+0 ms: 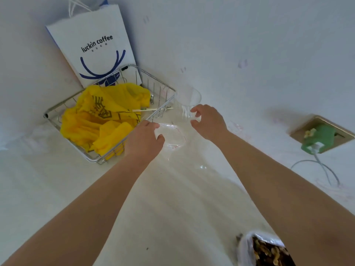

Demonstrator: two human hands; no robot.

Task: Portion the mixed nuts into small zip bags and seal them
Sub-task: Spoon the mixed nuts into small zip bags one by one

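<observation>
A small clear zip bag with a thin red line lies on the white table, in the middle of the view. My left hand pinches its left edge with fingers and thumb. My right hand hovers just right of the bag, fingers curled with a gap, beside a clear plastic cup; whether it touches the cup is unclear. A large open bag of mixed nuts sits at the bottom edge, partly hidden behind my right forearm.
A wire basket holding a yellow plastic bag and a chopstick stands at the left. A white paper coffee bag leans on the wall behind it. At the right, a green plug sits in a brass table socket with a grey cable.
</observation>
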